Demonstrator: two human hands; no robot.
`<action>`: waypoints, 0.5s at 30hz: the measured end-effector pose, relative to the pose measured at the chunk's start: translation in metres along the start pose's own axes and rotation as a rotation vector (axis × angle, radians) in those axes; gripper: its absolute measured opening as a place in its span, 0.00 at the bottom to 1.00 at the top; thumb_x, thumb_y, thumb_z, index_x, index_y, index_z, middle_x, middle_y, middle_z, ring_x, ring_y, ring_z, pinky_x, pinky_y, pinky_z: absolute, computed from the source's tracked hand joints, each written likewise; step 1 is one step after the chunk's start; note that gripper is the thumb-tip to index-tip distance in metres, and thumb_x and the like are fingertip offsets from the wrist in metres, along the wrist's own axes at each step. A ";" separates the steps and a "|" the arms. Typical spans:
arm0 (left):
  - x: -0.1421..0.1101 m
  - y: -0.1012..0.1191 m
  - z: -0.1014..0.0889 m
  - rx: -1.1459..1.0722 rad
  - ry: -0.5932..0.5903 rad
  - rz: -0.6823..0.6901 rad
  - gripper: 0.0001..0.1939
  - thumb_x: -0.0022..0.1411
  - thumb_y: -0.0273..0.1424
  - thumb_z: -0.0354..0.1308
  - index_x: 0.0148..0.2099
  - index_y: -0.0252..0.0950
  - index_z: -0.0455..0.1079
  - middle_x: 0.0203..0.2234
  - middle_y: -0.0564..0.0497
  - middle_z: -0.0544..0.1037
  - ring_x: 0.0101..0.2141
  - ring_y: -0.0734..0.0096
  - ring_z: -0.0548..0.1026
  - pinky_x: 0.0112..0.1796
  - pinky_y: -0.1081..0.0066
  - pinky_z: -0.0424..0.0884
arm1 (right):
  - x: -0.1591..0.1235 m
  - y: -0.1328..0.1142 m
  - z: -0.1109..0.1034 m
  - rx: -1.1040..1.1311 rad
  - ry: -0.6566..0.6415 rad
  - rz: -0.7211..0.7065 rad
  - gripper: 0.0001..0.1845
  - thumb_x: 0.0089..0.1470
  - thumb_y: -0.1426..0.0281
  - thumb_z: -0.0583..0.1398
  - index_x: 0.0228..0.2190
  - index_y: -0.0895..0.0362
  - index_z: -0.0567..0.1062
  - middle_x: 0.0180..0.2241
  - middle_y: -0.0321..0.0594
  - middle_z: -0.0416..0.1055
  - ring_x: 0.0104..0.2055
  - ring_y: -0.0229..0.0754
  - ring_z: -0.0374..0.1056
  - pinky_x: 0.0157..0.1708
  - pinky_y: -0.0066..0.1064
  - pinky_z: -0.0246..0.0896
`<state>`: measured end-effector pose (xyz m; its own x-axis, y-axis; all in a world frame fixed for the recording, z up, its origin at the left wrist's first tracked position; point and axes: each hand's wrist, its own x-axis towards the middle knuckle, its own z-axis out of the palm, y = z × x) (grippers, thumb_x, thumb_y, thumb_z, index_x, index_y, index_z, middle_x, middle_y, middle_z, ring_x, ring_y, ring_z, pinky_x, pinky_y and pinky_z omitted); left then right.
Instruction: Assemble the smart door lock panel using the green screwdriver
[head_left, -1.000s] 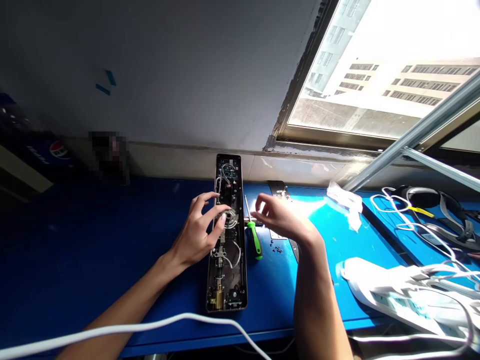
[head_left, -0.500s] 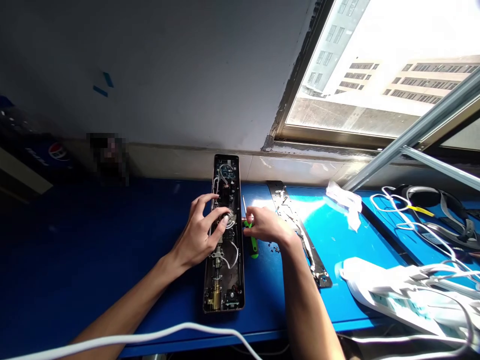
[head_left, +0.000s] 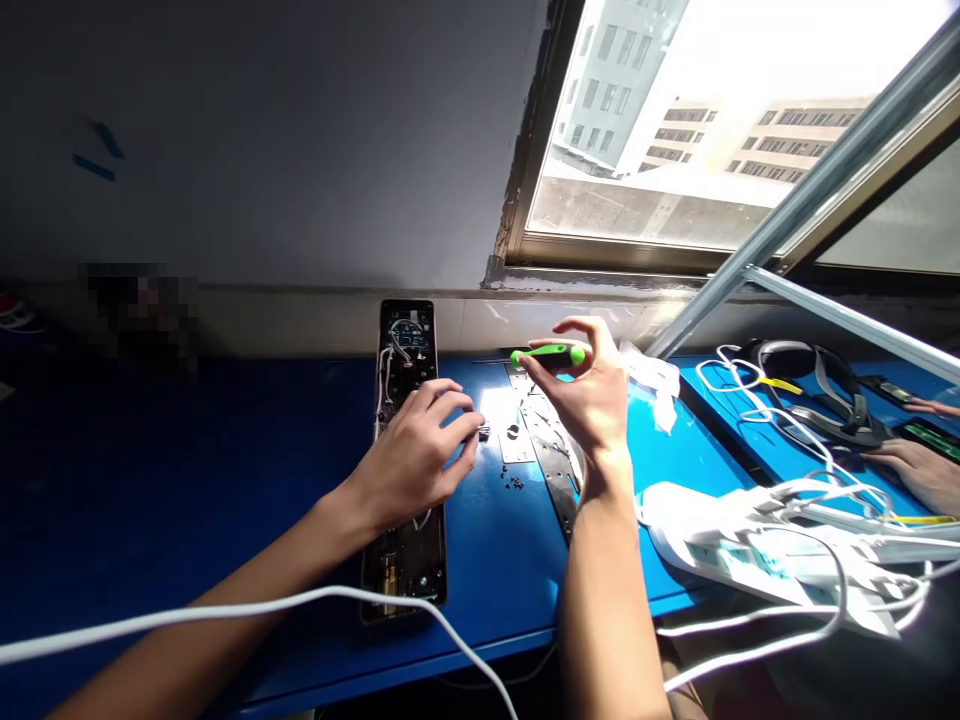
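A long, narrow black lock housing (head_left: 409, 560) lies open on the blue table, with a circuit board (head_left: 411, 325) and white wires inside. My left hand (head_left: 427, 450) reaches across its middle, hiding much of the inside. Between its fingertips, past the housing's right edge, is a small metallic part (head_left: 484, 432), too small to name. My right hand (head_left: 592, 385) is raised above the table, closed around a green-and-black screwdriver (head_left: 551, 356) held roughly level. Below it lie a long black plate (head_left: 559, 490) with wires and a pale plate (head_left: 517, 448) with a hole.
Several small dark screws (head_left: 513, 481) lie between housing and black plate. At right are a white power strip (head_left: 720, 545) with cables, a crumpled plastic bag (head_left: 656, 385) and a headset (head_left: 817, 390). Another person's hand (head_left: 919, 470) shows there. A white cable (head_left: 322, 593) crosses in front.
My right hand has lifted the screwdriver off the table beside the housing. My left hand has moved from inside the housing to its right edge with a small metallic part. The view has turned right.
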<state>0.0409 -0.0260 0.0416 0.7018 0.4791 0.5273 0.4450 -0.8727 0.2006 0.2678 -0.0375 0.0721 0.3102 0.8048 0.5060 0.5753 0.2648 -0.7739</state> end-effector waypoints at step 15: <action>0.019 0.011 0.041 0.168 -0.486 0.145 0.09 0.68 0.24 0.58 0.44 0.37 0.79 0.41 0.43 0.79 0.46 0.52 0.74 0.42 0.59 0.70 | -0.006 0.017 -0.002 0.086 -0.164 0.010 0.18 0.54 0.57 0.67 0.39 0.50 0.68 0.29 0.31 0.71 0.25 0.34 0.67 0.26 0.25 0.67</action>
<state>0.0819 -0.0223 0.0197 0.9218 0.3774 0.0885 0.3791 -0.9254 -0.0019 0.2768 -0.0390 0.0568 0.1843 0.8816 0.4346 0.5034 0.2951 -0.8121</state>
